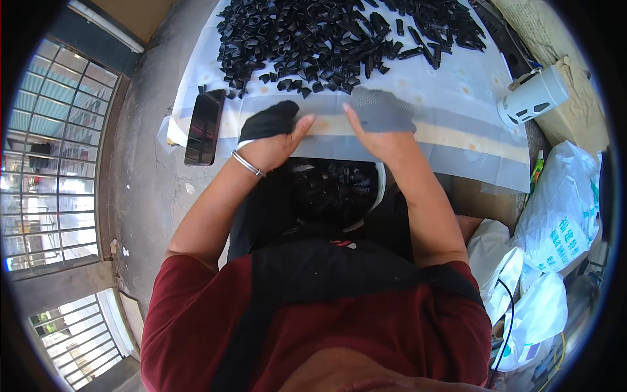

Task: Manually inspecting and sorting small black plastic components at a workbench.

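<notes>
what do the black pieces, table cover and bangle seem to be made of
Black pieces: perhaps moulded plastic, fairly smooth, with a slight sheen where light catches them.
Table cover: probably thin plastic sheeting, whitish and smooth; its overhanging edge looks see-through.
Bangle: likely polished metal, judging by its silvery shine; which metal is unclear.

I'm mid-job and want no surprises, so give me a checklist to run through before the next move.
1. Hands apart: ok; a gap separates the left hand from the right hand.
2. Hands empty: cannot tell; the black covering and gray covering hide most of the fingers.
3. Thumbs covered: not ok; both are bare.
4. Black pieces in view: ok; heaped on the far part of the table cover.
5. Phone clear of the left hand: ok; it lies to the left, untouched.
6. White cup clear of the right hand: ok; it is at the table's right side.
</notes>
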`<action>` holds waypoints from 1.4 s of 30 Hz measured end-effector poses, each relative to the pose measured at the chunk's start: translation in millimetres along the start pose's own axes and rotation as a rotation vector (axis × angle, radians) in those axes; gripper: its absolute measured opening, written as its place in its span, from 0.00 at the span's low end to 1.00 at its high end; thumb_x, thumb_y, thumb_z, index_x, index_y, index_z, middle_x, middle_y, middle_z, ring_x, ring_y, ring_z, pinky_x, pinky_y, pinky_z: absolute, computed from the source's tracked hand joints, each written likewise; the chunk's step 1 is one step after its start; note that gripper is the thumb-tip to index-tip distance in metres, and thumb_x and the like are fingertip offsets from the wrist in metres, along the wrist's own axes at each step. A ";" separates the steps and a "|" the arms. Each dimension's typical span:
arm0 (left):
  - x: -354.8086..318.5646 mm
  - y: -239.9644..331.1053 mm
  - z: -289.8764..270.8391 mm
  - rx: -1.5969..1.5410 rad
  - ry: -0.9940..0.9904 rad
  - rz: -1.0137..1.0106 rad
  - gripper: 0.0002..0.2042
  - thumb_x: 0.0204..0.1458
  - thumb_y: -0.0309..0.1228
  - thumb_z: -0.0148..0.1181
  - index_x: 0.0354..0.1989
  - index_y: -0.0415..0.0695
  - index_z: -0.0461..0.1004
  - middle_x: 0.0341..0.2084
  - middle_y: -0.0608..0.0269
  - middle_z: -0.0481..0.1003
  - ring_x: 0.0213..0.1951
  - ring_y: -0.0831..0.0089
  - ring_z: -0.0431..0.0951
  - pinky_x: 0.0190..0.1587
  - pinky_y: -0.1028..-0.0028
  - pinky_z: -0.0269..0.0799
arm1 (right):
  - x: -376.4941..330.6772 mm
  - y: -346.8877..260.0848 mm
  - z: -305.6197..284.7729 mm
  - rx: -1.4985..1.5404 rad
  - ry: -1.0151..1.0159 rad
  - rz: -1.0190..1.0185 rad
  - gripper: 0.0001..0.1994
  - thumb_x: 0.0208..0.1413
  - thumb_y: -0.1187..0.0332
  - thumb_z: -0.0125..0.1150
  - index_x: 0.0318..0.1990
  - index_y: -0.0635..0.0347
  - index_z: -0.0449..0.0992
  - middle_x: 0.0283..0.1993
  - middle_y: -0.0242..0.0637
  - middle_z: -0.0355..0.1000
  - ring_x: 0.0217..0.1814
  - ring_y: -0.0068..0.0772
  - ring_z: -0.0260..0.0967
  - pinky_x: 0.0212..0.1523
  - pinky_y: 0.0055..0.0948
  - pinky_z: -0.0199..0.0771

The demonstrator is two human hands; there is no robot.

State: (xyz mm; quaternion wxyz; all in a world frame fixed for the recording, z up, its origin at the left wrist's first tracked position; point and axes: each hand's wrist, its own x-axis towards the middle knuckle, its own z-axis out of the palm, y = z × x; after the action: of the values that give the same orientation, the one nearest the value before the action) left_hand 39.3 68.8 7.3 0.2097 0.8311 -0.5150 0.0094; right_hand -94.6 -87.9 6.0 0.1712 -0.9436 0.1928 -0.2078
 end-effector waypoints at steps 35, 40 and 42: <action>8.8 19.0 -8.3 -0.873 -0.552 0.033 0.18 0.48 0.34 0.53 0.47 0.41 0.66 0.32 0.60 0.73 0.31 0.74 0.70 0.37 0.75 0.67 | -23.3 -5.3 -20.4 0.248 -0.129 -0.317 0.14 0.46 0.61 0.58 0.39 0.58 0.72 0.34 0.40 0.70 0.34 0.45 0.66 0.37 0.35 0.66; -16.3 28.7 22.1 -0.913 -0.160 -0.282 0.17 0.57 0.39 0.42 0.40 0.37 0.70 0.30 0.64 0.72 0.31 0.79 0.70 0.32 0.80 0.67 | -22.8 -18.3 -8.4 0.319 0.037 -0.259 0.15 0.46 0.60 0.58 0.37 0.61 0.72 0.32 0.41 0.70 0.32 0.45 0.67 0.34 0.36 0.67; -13.4 28.9 19.7 -1.004 -0.146 -0.346 0.19 0.57 0.43 0.41 0.37 0.38 0.72 0.24 0.66 0.72 0.26 0.79 0.68 0.29 0.79 0.65 | -23.7 -17.8 -9.8 0.326 0.046 -0.258 0.15 0.47 0.59 0.58 0.36 0.61 0.72 0.31 0.41 0.70 0.33 0.44 0.67 0.33 0.36 0.67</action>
State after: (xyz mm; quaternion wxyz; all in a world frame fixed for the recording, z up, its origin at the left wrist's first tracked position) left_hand 4.2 62.1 -3.9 0.5436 0.6996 -0.3250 -0.3307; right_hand -113.8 -64.5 13.8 0.2891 -0.9153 0.0383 -0.2779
